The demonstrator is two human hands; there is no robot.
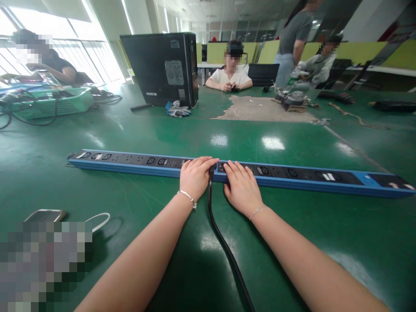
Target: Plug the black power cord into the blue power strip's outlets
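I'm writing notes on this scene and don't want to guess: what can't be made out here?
In the head view:
Part of the blue power strip: covered by the left hand and right hand.
How deep the black plug sits: left hand partly covers it.
Black cable's far end: cut off by bottom edge.
Writing on the computer case's label: too small, blurred.

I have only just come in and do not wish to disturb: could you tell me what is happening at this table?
A person's left hand and right hand rest on a long blue and black power strip, which lies across the green table. The left hand's fingertips are at the plug of a black cable, between the two hands; whether it is fully inserted, I cannot tell. On the far side, another person sits facing this way.
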